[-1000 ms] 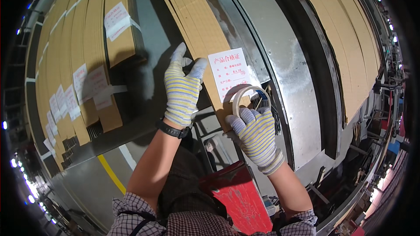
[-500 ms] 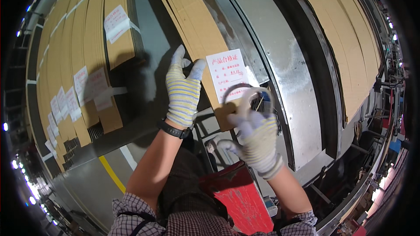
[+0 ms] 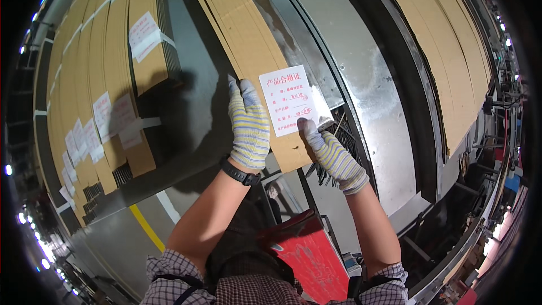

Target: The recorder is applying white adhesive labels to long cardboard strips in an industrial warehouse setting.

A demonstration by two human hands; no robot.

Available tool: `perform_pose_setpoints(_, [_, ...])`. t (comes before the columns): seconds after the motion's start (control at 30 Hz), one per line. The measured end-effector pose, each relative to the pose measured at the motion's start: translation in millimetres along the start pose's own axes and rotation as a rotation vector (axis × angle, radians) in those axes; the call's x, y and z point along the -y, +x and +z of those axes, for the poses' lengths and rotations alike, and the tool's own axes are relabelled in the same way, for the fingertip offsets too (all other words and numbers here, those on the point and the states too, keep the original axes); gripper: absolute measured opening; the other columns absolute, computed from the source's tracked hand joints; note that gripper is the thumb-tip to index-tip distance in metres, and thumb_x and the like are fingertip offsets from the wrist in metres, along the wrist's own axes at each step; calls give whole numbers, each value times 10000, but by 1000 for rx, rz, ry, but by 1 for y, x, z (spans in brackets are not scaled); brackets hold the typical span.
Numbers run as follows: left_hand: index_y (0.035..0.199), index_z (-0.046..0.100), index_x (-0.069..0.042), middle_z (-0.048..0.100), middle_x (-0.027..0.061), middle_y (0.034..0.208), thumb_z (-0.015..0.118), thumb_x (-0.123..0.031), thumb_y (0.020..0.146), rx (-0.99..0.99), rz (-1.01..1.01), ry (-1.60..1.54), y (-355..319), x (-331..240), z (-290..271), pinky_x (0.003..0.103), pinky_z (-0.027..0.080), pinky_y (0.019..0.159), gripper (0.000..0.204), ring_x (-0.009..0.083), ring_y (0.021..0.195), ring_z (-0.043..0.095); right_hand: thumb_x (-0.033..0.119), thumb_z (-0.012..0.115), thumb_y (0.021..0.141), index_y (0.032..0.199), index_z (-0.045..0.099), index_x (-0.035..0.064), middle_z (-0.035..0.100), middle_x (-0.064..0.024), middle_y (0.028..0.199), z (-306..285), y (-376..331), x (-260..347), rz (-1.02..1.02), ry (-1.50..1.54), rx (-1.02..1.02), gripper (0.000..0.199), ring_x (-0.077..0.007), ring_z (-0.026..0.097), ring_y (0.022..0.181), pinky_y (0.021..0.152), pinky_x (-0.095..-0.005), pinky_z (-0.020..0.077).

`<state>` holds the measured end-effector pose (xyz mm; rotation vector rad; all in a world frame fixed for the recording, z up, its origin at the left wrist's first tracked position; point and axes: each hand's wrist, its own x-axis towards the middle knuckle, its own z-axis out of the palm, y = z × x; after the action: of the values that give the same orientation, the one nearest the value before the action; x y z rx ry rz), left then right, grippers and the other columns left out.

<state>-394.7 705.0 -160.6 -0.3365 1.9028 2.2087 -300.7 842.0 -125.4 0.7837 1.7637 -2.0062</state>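
A long stack of brown cardboard strips (image 3: pixel 243 28) runs away from me, with a white printed label (image 3: pixel 288 93) lying flat near its close end. My left hand (image 3: pixel 249 127), in a striped knit glove, is closed on the stack's left edge beside the label. At the label's lower right is my gloved right hand (image 3: pixel 337 157), its fingertips pressed on the label and the strip's right edge; some of its fingers are hidden. Shiny clear tape (image 3: pixel 323 117) shows at the label's right edge. No tape roll can be made out now.
Bundled cardboard strips (image 3: pixel 116 56) with white labels and bands lie at the left on a dark metal table. Wide cardboard sheets (image 3: pixel 435 39) lie beyond a bare metal plate (image 3: pixel 389 181) at the right. A red scuffed panel (image 3: pixel 310 254) stands low in front of me.
My right hand has come away from the white tape roll it was moving and now presses at the label's lower right. My left hand has shifted right and nearer, against the strips.
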Motion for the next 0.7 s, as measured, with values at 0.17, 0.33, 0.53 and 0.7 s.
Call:
perform_pose_setpoints(0.17, [1534,267,24,504,147,1402,405,-406,1091,147,3,-44,-46,9,-19,325,425,1066,633,189,1251,508,528,511,1024,1340,562,4,610,-121,1259,-17,-23,-37,-97,-548,199,614,-192,568,1079,951,-324,442])
perform_pose_setpoints(0.33, [1573,202,-3,463,132,1441,403,-440,1086,99,55,167,-77,25,-27,324,398,1092,685,172,1278,468,686,425,978,1347,563,-36,584,-305,1307,-39,-42,-20,-49,-542,300,823,-424,533,1256,1091,-437,383])
perform_pose_setpoints(0.53, [1574,176,28,443,178,1460,384,-306,1104,80,50,46,-73,29,-12,333,415,1072,613,203,1254,480,593,522,983,1337,566,-35,624,-226,1297,-16,-6,-27,-126,-389,262,722,-362,583,1190,1047,-411,421])
perform_pose_setpoints(0.7, [1591,134,2,471,172,1438,373,-253,1107,85,-26,70,-101,33,-30,334,416,1066,596,198,1234,496,559,483,1007,1290,603,-15,646,-263,1202,-12,-31,-26,-174,-478,308,651,-396,600,1118,990,-440,441])
